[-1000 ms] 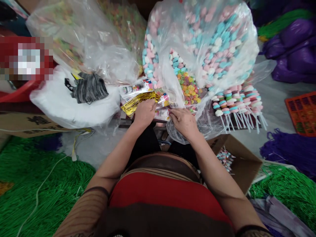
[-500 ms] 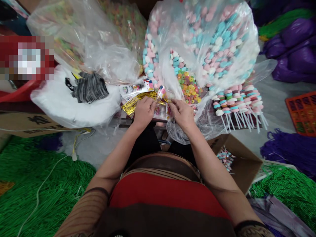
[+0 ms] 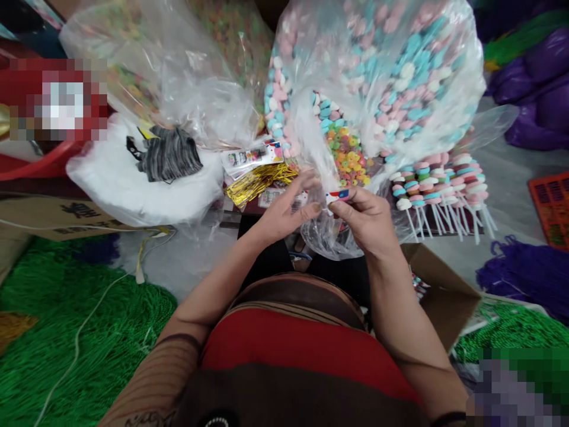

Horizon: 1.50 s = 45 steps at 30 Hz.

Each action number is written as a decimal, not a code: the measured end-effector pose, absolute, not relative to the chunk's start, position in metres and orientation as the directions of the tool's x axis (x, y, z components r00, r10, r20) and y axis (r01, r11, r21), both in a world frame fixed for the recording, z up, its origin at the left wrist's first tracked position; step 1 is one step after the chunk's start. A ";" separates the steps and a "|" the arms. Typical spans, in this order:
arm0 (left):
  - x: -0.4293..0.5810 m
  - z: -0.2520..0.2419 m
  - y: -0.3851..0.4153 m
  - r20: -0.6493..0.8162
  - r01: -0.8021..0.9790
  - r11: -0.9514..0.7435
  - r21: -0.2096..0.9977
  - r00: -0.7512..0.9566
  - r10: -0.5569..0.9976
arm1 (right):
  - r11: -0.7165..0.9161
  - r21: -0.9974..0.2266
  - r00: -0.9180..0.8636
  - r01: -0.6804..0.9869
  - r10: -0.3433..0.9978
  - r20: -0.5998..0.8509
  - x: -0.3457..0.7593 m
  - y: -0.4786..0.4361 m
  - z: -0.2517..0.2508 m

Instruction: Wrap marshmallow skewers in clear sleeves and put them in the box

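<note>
My right hand [image 3: 371, 218] pinches a small printed plastic wrapper [image 3: 338, 194] with red and blue on it, thumb against fingers. Just left of it, my left hand [image 3: 288, 209] has its thumb and fingers apart, slightly blurred. Beyond my left hand lie a bundle of gold twist ties [image 3: 253, 185] and a stack of printed wrappers [image 3: 249, 159]. Past the right hand, ring-shaped gummy candies [image 3: 349, 157] rest in a heap. Several marshmallow skewers [image 3: 440, 181] on white sticks lie to the right.
A large clear bag of pastel marshmallows [image 3: 409, 77] stands at the back, beside bags of gummy rings [image 3: 133, 89]. A grey striped cloth [image 3: 171, 155] rests on a white bag [image 3: 102, 190]. Below right is an open cardboard box [image 3: 448, 302]. Green netting [image 3: 89, 332] covers the floor.
Both hands have moved right from beside the gold ties. My right hand now raises the printed wrapper, and my left hand's fingers have spread. The whole view has shifted slightly.
</note>
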<state>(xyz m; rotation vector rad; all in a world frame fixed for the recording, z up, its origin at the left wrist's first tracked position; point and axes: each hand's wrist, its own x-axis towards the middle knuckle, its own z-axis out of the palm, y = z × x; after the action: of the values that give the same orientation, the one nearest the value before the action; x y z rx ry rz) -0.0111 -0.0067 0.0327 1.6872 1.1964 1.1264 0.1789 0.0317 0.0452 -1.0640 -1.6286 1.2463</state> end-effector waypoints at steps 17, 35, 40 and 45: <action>-0.007 0.043 -0.015 -0.008 0.316 -0.079 0.945 0.266 0.964 | 0.059 -0.989 -0.159 0.134 0.986 0.038 0.197 0.008 0.030; 0.005 0.036 -0.018 0.031 0.381 -0.059 0.923 0.080 0.996 | -0.073 -0.968 -0.092 0.241 0.991 -0.097 0.209 -0.001 0.025; -0.002 0.031 -0.015 0.031 0.286 -0.030 0.958 0.002 1.000 | 0.064 -0.766 0.187 0.639 0.954 0.236 0.279 0.038 0.031; -0.005 0.016 -0.014 0.017 0.123 -0.016 0.992 -0.007 1.000 | -0.128 -0.286 0.201 0.950 0.948 0.245 0.332 0.069 0.027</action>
<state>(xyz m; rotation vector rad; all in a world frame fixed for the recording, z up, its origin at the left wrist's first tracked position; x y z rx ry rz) -0.0048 -0.0137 0.0155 1.3080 1.2976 1.1662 0.3318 0.0692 0.0266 -2.1087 -1.7742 -0.0052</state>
